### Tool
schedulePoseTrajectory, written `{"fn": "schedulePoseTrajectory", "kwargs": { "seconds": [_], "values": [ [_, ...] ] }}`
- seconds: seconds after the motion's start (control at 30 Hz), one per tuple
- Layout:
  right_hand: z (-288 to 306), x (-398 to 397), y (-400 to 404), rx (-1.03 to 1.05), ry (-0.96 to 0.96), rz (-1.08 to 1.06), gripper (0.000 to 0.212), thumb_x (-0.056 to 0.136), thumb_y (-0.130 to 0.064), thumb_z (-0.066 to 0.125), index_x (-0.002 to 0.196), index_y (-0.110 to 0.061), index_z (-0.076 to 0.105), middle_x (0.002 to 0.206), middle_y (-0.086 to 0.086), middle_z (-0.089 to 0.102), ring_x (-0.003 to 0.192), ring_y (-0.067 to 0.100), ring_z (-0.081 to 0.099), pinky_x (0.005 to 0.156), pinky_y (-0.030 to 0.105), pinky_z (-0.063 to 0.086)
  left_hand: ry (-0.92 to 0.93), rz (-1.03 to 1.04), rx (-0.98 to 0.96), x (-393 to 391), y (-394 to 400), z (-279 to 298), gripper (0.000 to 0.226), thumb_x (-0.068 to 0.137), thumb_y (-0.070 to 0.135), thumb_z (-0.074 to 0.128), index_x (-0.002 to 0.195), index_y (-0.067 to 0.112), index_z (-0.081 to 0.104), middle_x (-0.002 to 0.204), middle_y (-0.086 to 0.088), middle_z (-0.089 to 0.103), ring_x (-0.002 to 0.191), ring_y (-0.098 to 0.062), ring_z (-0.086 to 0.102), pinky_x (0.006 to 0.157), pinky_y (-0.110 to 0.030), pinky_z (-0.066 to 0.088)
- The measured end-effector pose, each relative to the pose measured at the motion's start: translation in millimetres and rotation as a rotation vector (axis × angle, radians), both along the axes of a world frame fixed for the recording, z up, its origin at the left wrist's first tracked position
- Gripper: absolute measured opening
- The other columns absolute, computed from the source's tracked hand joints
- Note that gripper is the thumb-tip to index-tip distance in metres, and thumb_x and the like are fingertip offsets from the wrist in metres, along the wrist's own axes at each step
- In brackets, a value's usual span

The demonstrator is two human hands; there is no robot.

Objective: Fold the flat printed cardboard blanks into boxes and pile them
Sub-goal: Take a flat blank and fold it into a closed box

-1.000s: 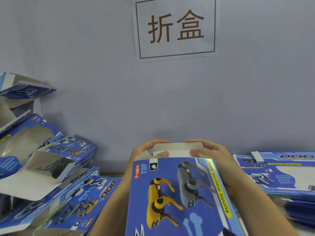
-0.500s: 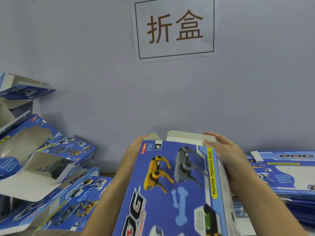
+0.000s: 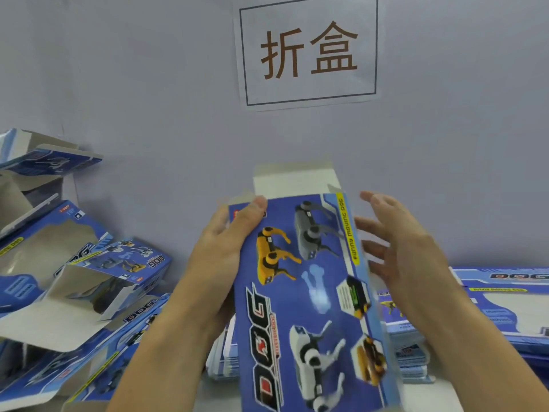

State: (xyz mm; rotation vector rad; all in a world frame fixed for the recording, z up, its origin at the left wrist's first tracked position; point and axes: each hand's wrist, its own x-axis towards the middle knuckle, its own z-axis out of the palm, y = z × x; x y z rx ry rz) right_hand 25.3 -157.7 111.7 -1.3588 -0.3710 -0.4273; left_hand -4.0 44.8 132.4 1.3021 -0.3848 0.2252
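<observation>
On the grey wall we see a white paper sign (image 3: 307,50) reading "折盒"; our left hand (image 3: 228,245) grips the blue printed "DOG" cardboard box (image 3: 300,292), right hand (image 3: 398,245) spread beside it.

Left hand (image 3: 228,248) grips the blue box (image 3: 306,292); right hand (image 3: 398,245) spread open beside it.

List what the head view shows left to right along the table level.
Pile of folded boxes → left hand → box being folded → right hand → stack of flat blanks.
</observation>
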Motion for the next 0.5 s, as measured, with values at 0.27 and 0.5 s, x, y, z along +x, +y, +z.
{"fn": "schedulePoseTrajectory", "kwargs": {
  "seconds": [0.27,0.5],
  "values": [
    [-3.5,-14.2,30.9,-0.145,-0.3,0.06,0.045,0.09,-0.046,0.053,0.133,-0.032,0.05,0.121,-0.001,0.068,0.114,0.019,0.066,0.097,0.046,0.051,-0.271,0.203,-0.034,3.3,-12.5,-9.8,0.06,0.061,0.057,0.071,0.113,0.031,0.056,0.089,-0.009,0.076,0.07,-0.023,0.073,0.059,-0.036,0.06],
    [-9.5,-9.8,27.5,-0.162,-0.348,-0.072,0.043,0.092,-0.053,0.056,0.131,-0.034,0.053,0.119,0.001,0.068,0.092,0.015,0.073,0.075,0.032,0.061,-0.295,0.285,0.167,10.2,-16.0,-14.7,0.055,0.068,0.07,0.055,0.116,0.043,0.053,0.09,0.0,0.076,0.074,-0.02,0.075,0.07,-0.04,0.06]
  ]
}}
